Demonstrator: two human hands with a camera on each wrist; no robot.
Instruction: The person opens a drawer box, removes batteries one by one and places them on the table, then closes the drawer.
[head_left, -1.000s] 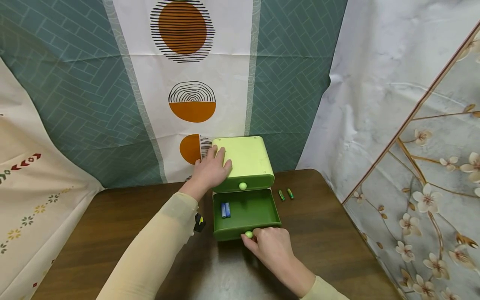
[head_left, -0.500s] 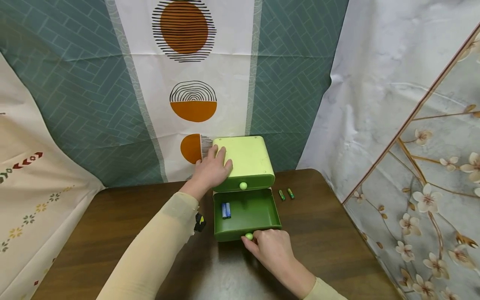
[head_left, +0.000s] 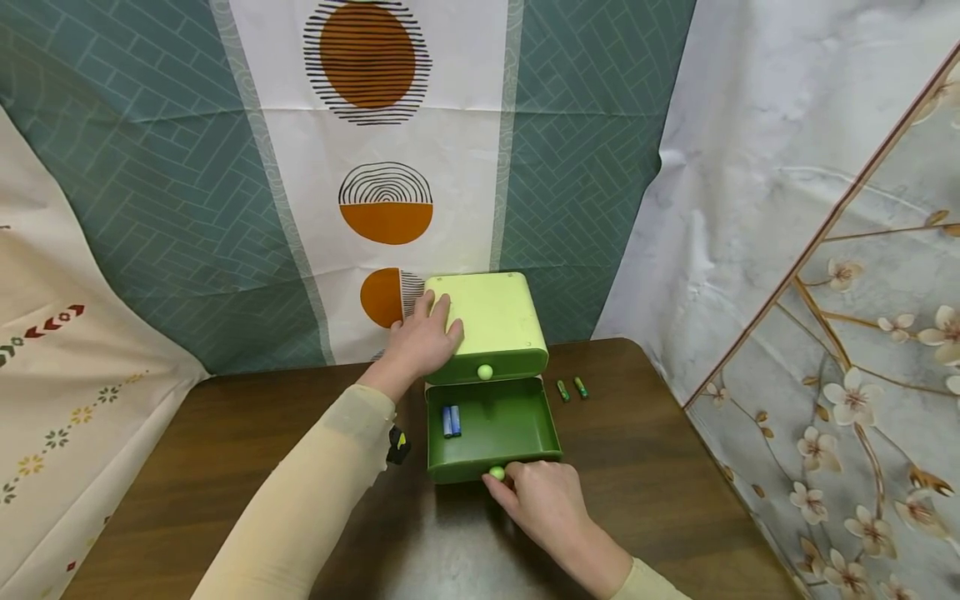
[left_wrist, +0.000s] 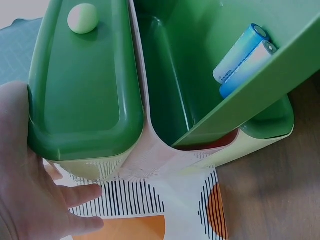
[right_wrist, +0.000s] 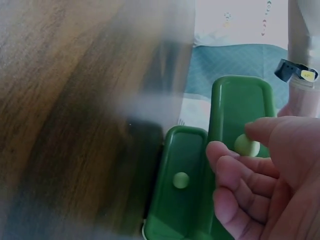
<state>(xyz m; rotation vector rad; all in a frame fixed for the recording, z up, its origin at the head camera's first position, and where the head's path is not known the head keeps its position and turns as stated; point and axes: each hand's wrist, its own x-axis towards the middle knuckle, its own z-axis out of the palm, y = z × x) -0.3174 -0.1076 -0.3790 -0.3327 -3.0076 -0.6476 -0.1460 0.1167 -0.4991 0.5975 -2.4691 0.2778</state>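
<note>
Nearest, the right hand (head_left: 551,500) has its fingers curled, thumb and forefinger pinching the round knob (right_wrist: 247,145) of the middle drawer (head_left: 502,425). That drawer stands well out from its slot, with 2 blue batteries (head_left: 455,421) lying side by side near its left wall. Below it, the bottom drawer (right_wrist: 175,205) sits in, its knob untouched. Above, the upper drawer (head_left: 517,363) is closed too.

Farther back, the left hand (head_left: 422,337) rests on the lime casing (head_left: 495,312) at its left upper edge, fingers spread and fairly straight, bracing rather than gripping. To the right, 2 green batteries (head_left: 563,391) lie just apart on the brown surface (head_left: 660,467); a patterned cloth (head_left: 465,142) hangs behind.

For good handling, I'd keep the drawer level and move it straight along its slot, slowly, since the batteries could roll; the bracing palm should press enough to stop the casing sliding or tipping.
</note>
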